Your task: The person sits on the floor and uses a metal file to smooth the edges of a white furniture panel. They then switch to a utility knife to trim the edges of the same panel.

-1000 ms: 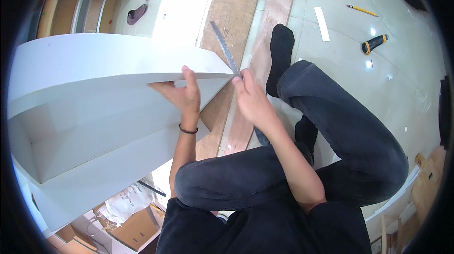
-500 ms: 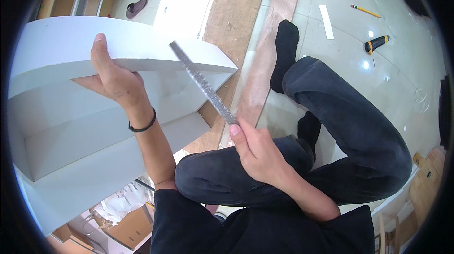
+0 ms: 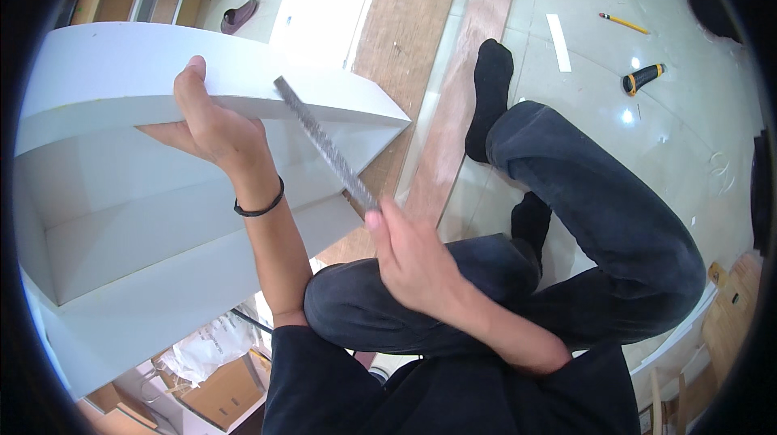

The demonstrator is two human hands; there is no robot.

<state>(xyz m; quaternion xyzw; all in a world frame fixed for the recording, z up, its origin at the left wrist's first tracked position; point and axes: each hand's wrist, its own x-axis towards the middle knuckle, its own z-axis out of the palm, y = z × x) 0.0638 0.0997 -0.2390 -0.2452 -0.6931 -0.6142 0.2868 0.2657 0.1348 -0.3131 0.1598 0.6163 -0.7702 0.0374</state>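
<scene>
File (image 3: 324, 144) in right hand (image 3: 417, 253) apparently slants up-left.

We log two packages, both at the lower left edge of the head view, below the white cabinet panel. The first is a crumpled white plastic bag (image 3: 209, 346) with dark print, lying slack and creased. The second is a brown cardboard box (image 3: 222, 393), just beside and partly under the bag, its flaps open. At the far lower right rim we note more brown cardboard (image 3: 738, 305), too bent by the lens to tell its shape. We see no screens or signs.
</scene>
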